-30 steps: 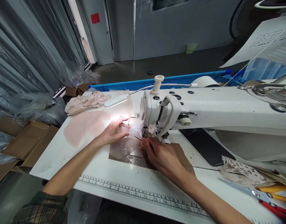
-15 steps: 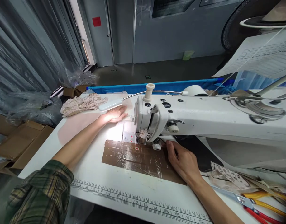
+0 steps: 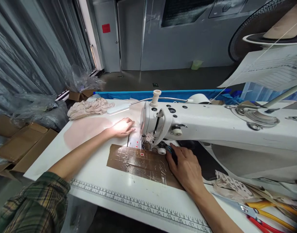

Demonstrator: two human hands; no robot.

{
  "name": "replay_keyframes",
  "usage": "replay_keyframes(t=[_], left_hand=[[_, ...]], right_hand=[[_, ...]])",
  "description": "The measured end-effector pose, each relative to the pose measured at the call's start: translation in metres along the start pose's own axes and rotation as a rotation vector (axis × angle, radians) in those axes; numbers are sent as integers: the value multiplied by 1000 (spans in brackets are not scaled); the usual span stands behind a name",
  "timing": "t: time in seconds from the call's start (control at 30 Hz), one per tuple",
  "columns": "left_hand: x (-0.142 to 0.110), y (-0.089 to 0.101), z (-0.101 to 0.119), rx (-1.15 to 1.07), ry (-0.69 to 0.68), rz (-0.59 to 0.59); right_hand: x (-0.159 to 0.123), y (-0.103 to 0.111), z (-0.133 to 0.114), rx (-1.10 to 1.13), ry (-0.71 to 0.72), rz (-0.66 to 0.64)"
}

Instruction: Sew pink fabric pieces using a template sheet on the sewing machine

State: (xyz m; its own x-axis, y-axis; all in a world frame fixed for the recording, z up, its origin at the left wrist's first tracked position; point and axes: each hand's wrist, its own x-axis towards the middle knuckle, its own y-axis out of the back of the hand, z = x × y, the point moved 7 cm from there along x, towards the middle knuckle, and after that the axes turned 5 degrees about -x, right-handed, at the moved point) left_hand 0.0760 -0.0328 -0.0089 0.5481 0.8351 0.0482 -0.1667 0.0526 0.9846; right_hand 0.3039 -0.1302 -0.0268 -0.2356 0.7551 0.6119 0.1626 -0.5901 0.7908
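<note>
A white sewing machine (image 3: pixel 211 123) stands across the white table (image 3: pixel 95 174). My left hand (image 3: pixel 121 127) lies in the lamp's glare just left of the machine head, fingers stretched toward the needle plate (image 3: pixel 134 142), nothing visible in it. My right hand (image 3: pixel 184 165) reaches under the machine arm beside a small white knob (image 3: pixel 161 150). Its thumb and forefinger are bent together on a small dark-bluish item I cannot make out. A shiny brown taped patch (image 3: pixel 138 161) lies on the table between my hands.
A gooseneck lamp (image 3: pixel 119 108) shines over the left side. Pale pink fabric (image 3: pixel 82 131) and a knitted bundle (image 3: pixel 90 106) lie at far left. Lace cloth (image 3: pixel 233 186) and scissors (image 3: pixel 272 213) sit at right. A printed ruler (image 3: pixel 138 205) runs along the front edge. Cardboard boxes (image 3: pixel 24 145) stand left.
My left hand went from the needle area to the far side and now rests left of the head. My right hand left the needle and moved right, under the machine arm.
</note>
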Motion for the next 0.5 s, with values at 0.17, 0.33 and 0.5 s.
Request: replay_keyframes(t=[0.17,0.33,0.5], left_hand=[[-53,42,-16,-189,-18,180],[-146,80,-35,-285,154,309],[-227,70,-32,-291,381,298]], right_hand=[[0,6,-3,14,46,42],[1,-1,3,212,64,67],[5,-25,15,316,101,68]])
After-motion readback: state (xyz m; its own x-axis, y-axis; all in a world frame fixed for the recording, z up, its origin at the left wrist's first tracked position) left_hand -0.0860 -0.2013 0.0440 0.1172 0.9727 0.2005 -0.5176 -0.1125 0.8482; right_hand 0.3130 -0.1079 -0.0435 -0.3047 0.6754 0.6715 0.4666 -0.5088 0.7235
